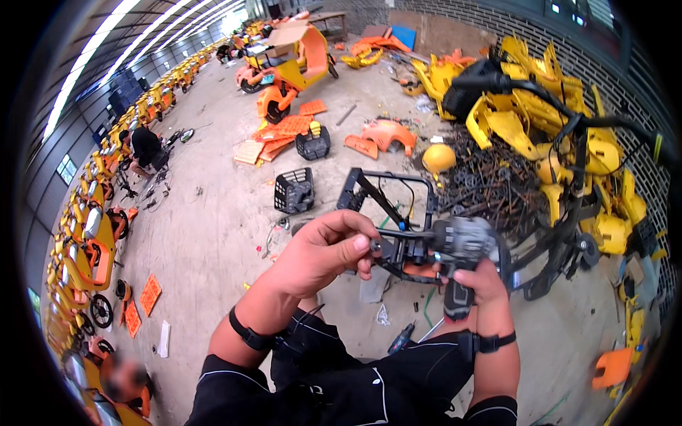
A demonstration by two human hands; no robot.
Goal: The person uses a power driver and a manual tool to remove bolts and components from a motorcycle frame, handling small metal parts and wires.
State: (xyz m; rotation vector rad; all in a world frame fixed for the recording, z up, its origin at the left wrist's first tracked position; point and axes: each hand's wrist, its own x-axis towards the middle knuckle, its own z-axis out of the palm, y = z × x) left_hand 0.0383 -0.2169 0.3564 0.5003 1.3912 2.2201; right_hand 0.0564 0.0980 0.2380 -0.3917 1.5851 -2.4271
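My right hand (484, 280) is wrapped round the handle of a cordless impact wrench (465, 238) with a grey patterned body. The wrench's dark nose points left, toward my left hand (330, 252). Thumb and fingers of that hand pinch a small dark metal piece (376, 246), too small to name for certain. Just beyond both hands stands a black scooter frame (393, 177) with a rectangular rack and loose cables. The tool and my hands hide part of it. Its dark handlebar (618, 122) reaches out at the right.
A blue-and-black power tool (402, 339) lies on the floor between my legs. Black baskets (294, 190) and orange panels (284, 129) are ahead. Yellow body panels (515, 121) and dark metal parts (483, 167) pile up at right. Scooters (92, 241) line the left; a person (145, 148) crouches there.
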